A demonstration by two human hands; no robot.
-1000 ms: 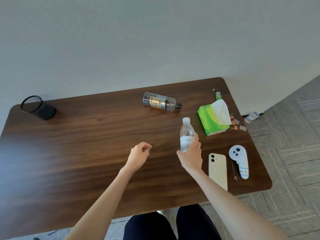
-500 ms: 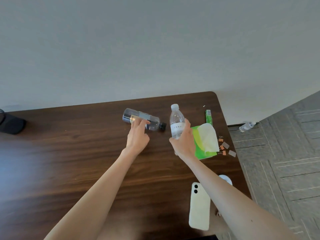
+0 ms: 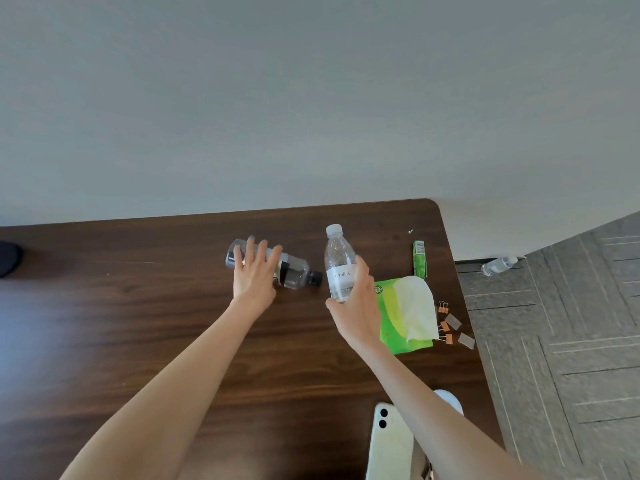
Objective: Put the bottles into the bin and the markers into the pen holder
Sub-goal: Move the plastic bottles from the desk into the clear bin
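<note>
Clear bottle (image 3: 339, 258) upright, gripped by curled right hand (image 3: 358, 306); left hand (image 3: 254, 277) spread, resting on dark-capped bottle (image 3: 296, 274) lying on tabletop (image 3: 138, 341).

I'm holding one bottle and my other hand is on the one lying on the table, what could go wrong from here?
The clear black-capped bottle lies on its side, and your left hand rests on it with fingers spread, not curled round it; it may roll away.
Your right hand grips the clear white-capped water bottle low down, so it could tip.
Small orange binder clips sit by the brown wooden table's right edge; a sweep could knock them off.
</note>
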